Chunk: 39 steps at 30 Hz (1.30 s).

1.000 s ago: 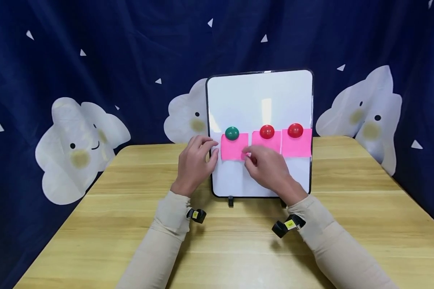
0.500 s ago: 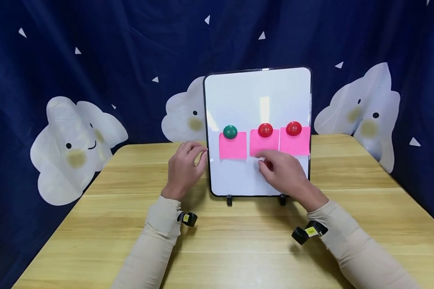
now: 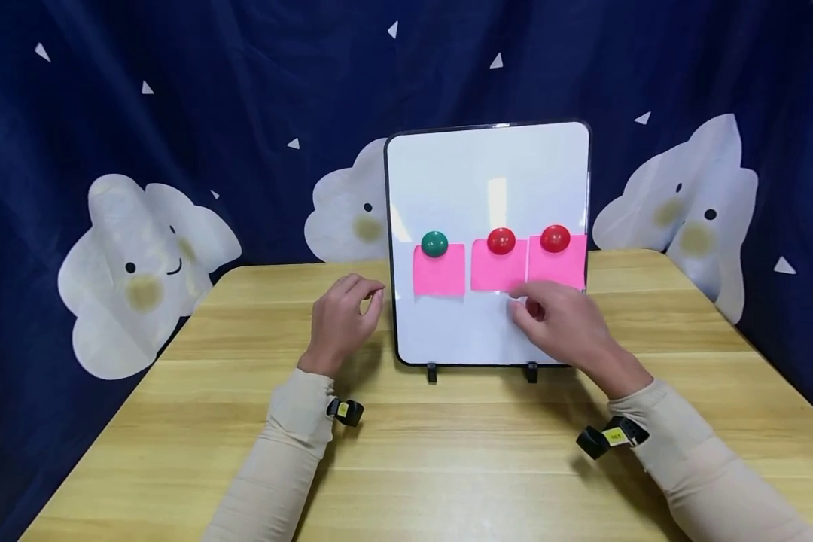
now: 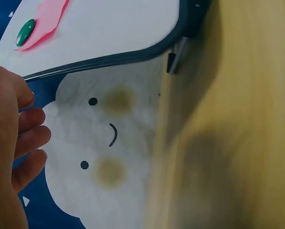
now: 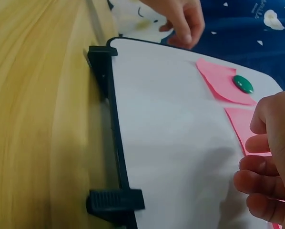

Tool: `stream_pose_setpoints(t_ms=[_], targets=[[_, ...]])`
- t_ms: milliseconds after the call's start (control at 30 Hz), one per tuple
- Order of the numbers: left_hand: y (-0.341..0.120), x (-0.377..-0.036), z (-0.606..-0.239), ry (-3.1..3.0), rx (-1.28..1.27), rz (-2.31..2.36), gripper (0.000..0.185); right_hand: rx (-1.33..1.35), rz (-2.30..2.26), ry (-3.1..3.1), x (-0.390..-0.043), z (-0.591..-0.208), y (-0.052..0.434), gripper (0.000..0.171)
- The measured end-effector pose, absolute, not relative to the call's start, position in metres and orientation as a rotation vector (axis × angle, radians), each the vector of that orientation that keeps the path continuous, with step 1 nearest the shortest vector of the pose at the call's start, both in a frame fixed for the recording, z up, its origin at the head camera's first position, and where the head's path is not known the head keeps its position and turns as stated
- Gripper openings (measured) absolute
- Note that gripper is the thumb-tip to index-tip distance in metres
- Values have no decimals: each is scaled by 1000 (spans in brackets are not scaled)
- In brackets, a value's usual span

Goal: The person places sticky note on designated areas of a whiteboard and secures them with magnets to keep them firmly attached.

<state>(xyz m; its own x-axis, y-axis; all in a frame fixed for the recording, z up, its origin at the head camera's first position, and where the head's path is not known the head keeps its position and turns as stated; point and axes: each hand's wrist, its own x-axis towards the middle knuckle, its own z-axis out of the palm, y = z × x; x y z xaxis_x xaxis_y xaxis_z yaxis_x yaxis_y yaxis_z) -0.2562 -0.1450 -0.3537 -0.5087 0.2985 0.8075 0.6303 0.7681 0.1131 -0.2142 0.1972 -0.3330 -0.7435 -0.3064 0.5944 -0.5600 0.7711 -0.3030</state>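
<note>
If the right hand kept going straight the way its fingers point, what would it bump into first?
Probably the middle pink note on the whiteboard. The right hand points up-left just below that note, though how far it is from the board is hard to judge.

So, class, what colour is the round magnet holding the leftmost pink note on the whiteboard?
Green: the round green magnet, clearest in the head view.

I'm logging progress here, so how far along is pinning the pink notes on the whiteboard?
Done: three pink notes sit in a row on the whiteboard, one under the green magnet, two under red magnets. In hand: nothing; the left hand hovers off the board's left edge, the right hand just below the notes. Left: no loose notes or magnets show.
</note>
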Motion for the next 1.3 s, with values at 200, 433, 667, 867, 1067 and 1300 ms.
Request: stream_pose_setpoints(t_ms=[200, 433, 667, 867, 1067, 1300], targets=[[-152, -256, -364, -2190, -689, -541, 12, 584, 659, -2434, -211, -324, 217, 8], [-159, -253, -369, -2301, -658, -600, 15, 508, 640, -2437, -211, -322, 238, 8], [-163, -248, -370, -2410, -591, -734, 15, 446, 614, -2449, -212, -319, 248, 13], [-166, -247, -370, -2462, -555, -855, 14, 400, 584, -2453, -211, -317, 260, 18], [-171, -244, -372, -2525, -546, -761, 15, 356, 553, -2468, -214, -323, 274, 20], [-174, -244, -373, -2564, -532, -692, 17, 334, 456, -2577, -220, -327, 289, 21]])
